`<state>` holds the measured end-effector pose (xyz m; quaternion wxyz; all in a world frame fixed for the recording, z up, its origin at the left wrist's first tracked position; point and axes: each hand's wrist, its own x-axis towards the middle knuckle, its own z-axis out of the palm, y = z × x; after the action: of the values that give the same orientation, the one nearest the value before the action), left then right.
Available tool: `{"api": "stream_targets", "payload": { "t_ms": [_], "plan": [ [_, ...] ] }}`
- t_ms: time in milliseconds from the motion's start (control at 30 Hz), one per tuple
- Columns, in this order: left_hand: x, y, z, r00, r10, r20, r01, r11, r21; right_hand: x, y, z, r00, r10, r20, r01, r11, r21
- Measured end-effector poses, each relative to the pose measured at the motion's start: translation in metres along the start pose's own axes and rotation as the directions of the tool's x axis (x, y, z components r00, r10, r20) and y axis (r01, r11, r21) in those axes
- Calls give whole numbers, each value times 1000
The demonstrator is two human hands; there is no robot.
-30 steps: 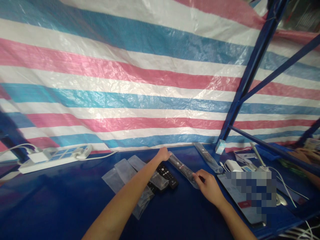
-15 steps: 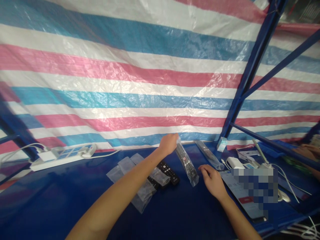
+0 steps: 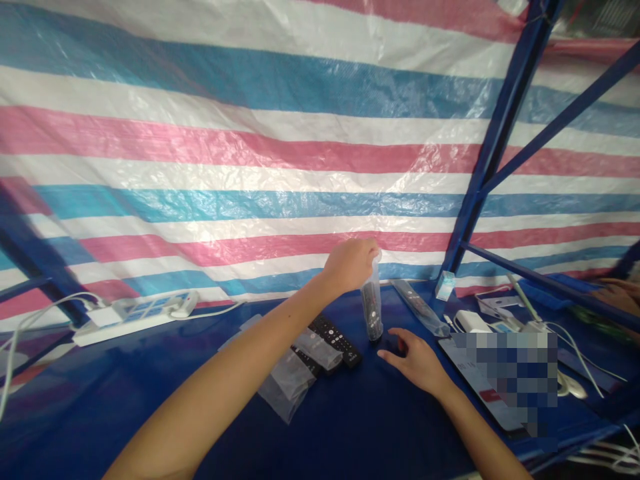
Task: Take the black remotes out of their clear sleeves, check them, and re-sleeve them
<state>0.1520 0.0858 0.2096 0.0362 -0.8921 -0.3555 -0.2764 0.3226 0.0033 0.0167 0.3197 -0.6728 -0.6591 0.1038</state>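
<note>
My left hand (image 3: pixel 351 264) pinches the top end of a clear plastic bag with a black remote control (image 3: pixel 371 310) inside. The bagged remote hangs nearly upright, its lower end close to the blue tabletop. My right hand (image 3: pixel 417 360) is just to its lower right, thumb and fingers apart, holding nothing. Beneath my left forearm lie bare black remotes (image 3: pixel 337 339) and several clear plastic bags (image 3: pixel 290 387), partly hidden by the arm. Behind my right hand another bagged remote (image 3: pixel 419 308) rests on the table.
A white power strip (image 3: pixel 135 317) with plugs and cables stands at the left. On the right are a tablet (image 3: pixel 487 383), partly pixelated, a white charger (image 3: pixel 473 322), a small box (image 3: pixel 445 285) and cables. Blue frame posts (image 3: pixel 493 160) and a striped tarp (image 3: pixel 280 200) bound the back.
My left hand has risen and moved right, lifting the bagged remote from a slanted to a nearly upright position. My right hand has shifted slightly left and its fingers have spread.
</note>
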Motion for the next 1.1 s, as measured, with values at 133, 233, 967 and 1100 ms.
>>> {"api": "stream_targets", "payload": {
  "t_ms": [133, 233, 967, 1100],
  "plan": [
    [0, 11, -11, 999, 34, -21, -34, 999, -13, 4, -7, 8, 1000, -9, -8, 9, 999, -39],
    [-1, 19, -13, 997, 63, -37, -65, 997, -51, 7, -13, 15, 998, -47, -35, 44, 996, -81],
    [-6, 26, -21, 990, 129, -52, -136, 975, -178, 12, -11, 17, 978, -181, 104, 151, 959, 241],
    [-3, 24, -26, 983, 147, -110, -169, 959, -227, 9, -11, 16, 977, -199, 83, 174, 955, 239]
  ]
}}
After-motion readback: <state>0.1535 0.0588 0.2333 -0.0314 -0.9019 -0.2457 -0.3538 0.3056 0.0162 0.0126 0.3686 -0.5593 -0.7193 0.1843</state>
